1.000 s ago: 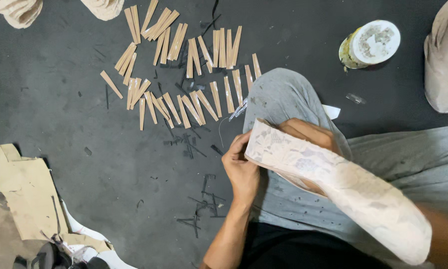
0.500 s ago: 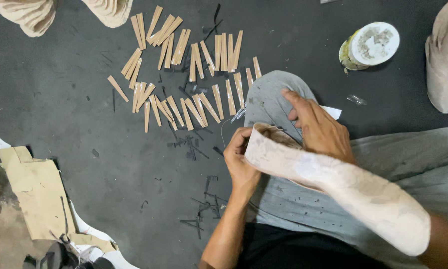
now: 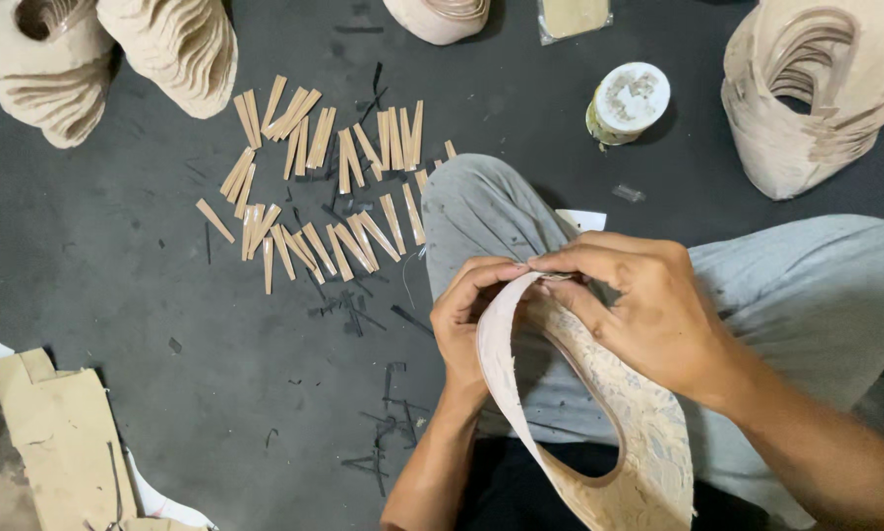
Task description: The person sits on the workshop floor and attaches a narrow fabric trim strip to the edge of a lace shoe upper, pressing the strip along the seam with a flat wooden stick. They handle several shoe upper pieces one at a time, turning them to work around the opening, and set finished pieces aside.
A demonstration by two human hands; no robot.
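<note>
nearest, a curved, speckled pale shoe upper (image 3: 619,433) rises from the lap over the grey trousers (image 3: 816,295); the left hand (image 3: 466,320) is pinched shut on its far end from the left, apparently to steady the strip; the right hand (image 3: 648,310) closes thumb and fingers on the same end from the right, so the two edges meet between them; left on the dark floor (image 3: 147,295), cardboard scraps (image 3: 63,442) lie near; farther, tan wedge-shaped strips (image 3: 324,187) are fanned in loose rows within reach; beyond, a white-lidded pot (image 3: 627,101) stands upright; stacked pale uppers (image 3: 806,88) sit far right and far left.
</note>
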